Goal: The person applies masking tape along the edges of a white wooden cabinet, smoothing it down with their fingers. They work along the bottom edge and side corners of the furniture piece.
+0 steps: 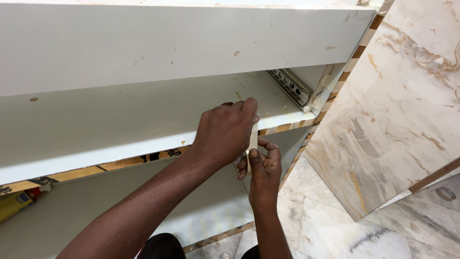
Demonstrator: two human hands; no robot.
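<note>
Pinched between both grips, a strip of masking tape (253, 139) sits on the shelf edge (287, 127): left hand (225, 132) presses on top, right hand (262, 165) at six o'clock closed underneath. Best kept taut, smoothed flat.

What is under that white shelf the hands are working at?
Under the white shelf sits another white panel and a yellow object at far left. The arms hide part of it.

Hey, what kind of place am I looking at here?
Probably a home interior mid fit-out. The hands press pale tape on an unfinished white cabinet shelf with raw plywood edges, a metal drawer slide, and marble-look slabs.
</note>
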